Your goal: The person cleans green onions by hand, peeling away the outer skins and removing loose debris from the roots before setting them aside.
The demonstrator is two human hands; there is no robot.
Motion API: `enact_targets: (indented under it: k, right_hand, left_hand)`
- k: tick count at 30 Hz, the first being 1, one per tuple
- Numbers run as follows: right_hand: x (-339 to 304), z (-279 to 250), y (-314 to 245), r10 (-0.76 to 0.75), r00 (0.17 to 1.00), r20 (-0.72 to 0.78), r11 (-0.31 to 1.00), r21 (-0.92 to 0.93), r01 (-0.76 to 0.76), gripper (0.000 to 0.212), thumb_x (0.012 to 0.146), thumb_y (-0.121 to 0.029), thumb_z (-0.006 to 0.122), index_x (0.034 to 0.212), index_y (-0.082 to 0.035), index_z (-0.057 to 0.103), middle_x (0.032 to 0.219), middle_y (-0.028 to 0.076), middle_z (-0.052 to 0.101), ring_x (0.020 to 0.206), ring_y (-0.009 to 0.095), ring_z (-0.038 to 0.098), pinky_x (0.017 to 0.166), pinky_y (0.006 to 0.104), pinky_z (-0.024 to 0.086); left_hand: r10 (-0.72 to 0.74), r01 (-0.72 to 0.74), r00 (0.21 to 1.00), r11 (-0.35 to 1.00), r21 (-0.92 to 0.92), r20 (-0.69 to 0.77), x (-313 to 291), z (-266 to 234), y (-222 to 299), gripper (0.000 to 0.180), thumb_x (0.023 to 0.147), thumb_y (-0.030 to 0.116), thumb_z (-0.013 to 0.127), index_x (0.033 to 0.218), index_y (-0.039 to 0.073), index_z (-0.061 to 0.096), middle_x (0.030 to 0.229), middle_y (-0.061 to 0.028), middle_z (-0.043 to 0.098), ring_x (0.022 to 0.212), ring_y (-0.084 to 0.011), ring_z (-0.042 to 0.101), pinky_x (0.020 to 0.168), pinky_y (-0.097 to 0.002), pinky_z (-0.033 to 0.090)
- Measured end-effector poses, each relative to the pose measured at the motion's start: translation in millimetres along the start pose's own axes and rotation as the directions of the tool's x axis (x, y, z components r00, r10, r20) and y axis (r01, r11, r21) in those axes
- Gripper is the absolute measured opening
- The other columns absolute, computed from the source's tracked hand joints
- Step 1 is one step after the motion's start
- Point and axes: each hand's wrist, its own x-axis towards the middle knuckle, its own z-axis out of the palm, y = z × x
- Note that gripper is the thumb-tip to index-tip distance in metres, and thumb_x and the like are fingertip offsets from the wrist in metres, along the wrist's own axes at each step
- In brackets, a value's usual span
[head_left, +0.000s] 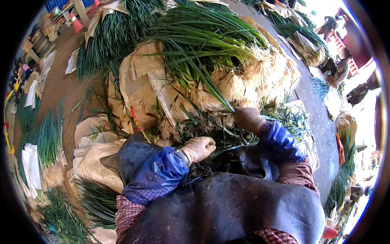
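A big heap of green onions lies in front of me, its leaves toward the upper left and its pale, stringy roots toward the right. My right hand, in a tan work glove, is closed at the lower end of a long green onion leaf that slants up into the heap. Lower and to the left, my left hand, in a pale glove, is curled into a fist above my lap. Whether anything is inside that fist is hidden. Loose leaf scraps lie between the hands and the heap.
Brown paper sheets lie under and beside the heap. A dark apron covers my lap. More green onion bundles stand at the upper left, others at the left. An orange cone stands far left. Other people are at the far right.
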Motion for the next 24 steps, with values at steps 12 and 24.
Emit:
enact_targets:
  k: [12,24]
  right_hand:
    - [-102,-81,3,0.627,0.658,-0.416,0.075,0.874,0.481,0.035,0.091,-0.030,0.056,0.105,0.001,0.062,0.054,0.002,0.055,0.042,0.010,0.048,0.041,0.0218,0.037]
    - [-88,-42,-3,0.773,0.401,-0.491,0.289,0.836,0.466,0.040,0.094,-0.033,0.048,0.117,-0.002,0.055,0.065,0.001,0.056,0.048,0.008,0.047,0.042,0.0232,0.040]
  left_hand:
    - [-0.006,-0.161,0.976,0.643,-0.749,-0.216,18,-2,-4,0.025,0.095,0.018,0.053,0.110,0.001,0.062,0.097,-0.0065,0.066,0.081,-0.0103,0.062,0.072,-0.0236,0.052]
    - [0.126,-0.256,0.961,0.747,-0.613,-0.248,22,18,-7,0.027,0.092,0.010,0.058,0.118,0.002,0.058,0.111,-0.0048,0.063,0.097,-0.0107,0.057,0.086,-0.0251,0.048]
